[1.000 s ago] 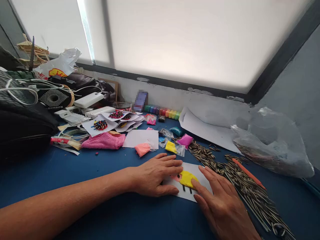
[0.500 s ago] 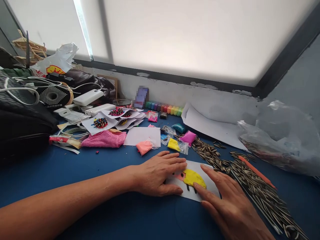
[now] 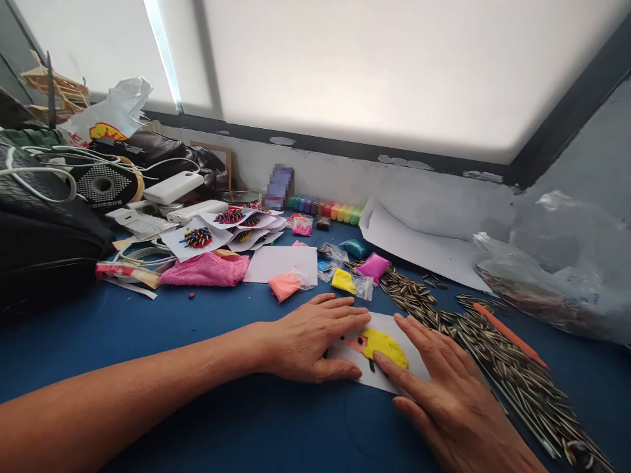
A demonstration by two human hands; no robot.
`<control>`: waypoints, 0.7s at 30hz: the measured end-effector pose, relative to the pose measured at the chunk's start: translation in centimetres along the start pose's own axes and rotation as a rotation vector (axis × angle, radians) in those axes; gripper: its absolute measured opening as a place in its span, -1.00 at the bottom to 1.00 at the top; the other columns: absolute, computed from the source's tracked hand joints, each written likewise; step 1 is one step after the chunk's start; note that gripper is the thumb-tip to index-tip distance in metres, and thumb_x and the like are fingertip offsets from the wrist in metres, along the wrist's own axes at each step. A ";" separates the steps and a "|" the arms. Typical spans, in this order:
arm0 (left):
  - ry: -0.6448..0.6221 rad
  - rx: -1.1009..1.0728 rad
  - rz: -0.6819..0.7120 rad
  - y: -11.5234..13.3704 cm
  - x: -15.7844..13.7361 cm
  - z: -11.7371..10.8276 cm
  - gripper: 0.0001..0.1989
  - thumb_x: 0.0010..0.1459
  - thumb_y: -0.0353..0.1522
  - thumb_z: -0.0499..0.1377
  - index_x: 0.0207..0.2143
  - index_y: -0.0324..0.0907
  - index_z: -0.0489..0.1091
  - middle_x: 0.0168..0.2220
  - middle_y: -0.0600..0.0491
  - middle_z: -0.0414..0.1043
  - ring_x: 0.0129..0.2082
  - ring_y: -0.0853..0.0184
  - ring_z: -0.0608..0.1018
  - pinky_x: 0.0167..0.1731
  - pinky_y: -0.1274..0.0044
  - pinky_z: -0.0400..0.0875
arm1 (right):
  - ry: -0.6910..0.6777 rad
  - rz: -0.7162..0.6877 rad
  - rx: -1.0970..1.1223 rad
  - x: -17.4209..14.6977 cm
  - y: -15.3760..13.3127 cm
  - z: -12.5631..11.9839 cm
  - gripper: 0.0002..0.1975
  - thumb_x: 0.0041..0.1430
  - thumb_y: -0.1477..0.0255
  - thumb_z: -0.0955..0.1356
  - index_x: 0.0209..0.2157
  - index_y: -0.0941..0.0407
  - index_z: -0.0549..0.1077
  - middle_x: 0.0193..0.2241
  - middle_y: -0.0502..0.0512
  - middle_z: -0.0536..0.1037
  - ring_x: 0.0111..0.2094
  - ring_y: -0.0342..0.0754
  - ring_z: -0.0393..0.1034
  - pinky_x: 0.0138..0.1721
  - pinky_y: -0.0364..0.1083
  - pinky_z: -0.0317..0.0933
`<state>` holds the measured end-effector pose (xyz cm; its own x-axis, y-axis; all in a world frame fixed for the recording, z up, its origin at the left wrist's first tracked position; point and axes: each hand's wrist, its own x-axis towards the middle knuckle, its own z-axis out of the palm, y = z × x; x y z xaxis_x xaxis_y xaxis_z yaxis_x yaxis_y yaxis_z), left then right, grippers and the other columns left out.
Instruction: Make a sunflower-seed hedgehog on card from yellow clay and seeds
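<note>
Left hand: I have it (image 3: pixel 313 345) lying palm down over the left part of the white card (image 3: pixel 387 320), fingers close together, thumb spread wide, grasping nothing.
Right hand: mine too (image 3: pixel 444 381), spread loosely with nothing gripped; the index fingertip touches the lower edge of the yellow clay (image 3: pixel 387 347).
White card: I see it flat on the blue counter (image 3: pixel 221 407), between and partly under both hands.
Clay figure: the yellow piece adjoins a pink piece (image 3: pixel 352 343) with a dark dot; a dark stroke (image 3: pixel 371 365) sits below.
Packets: beyond my fingers lie a yellow one (image 3: pixel 344 281), an orange-pink one (image 3: pixel 284 286) and a magenta one (image 3: pixel 373 266).
Seeds: I make out a striped heap (image 3: pixel 522 361) just beside the right hand, an orange stick (image 3: pixel 510 336) resting along it.
Left side: a pink cloth (image 3: pixel 204 270) lies in front of several decorated cards (image 3: pixel 197 240).
Far right: a clear plastic bag (image 3: pixel 552 282), contents unclear to me.
</note>
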<state>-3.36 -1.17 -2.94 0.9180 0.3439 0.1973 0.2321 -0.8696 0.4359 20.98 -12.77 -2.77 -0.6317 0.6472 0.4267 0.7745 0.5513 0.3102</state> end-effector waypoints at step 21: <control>-0.019 -0.026 -0.025 -0.2 0.0 -0.1 -0.25 0.26 -0.04 0.20 0.37 -0.16 0.09 0.37 -0.07 0.11 0.38 0.01 0.12 0.35 0.14 -0.07 | 0.126 0.125 -0.014 -0.6 0.3 0.0 -0.65 0.37 0.36 0.23 -0.04 0.17 0.59 0.15 0.38 0.44 0.13 0.17 0.36 0.01 0.11 0.30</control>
<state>-3.46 -1.02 -2.91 0.9180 0.3584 0.1699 0.2467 -0.8513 0.4631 21.60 -13.03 -2.90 -0.5221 0.6385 0.5655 0.8475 0.4632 0.2594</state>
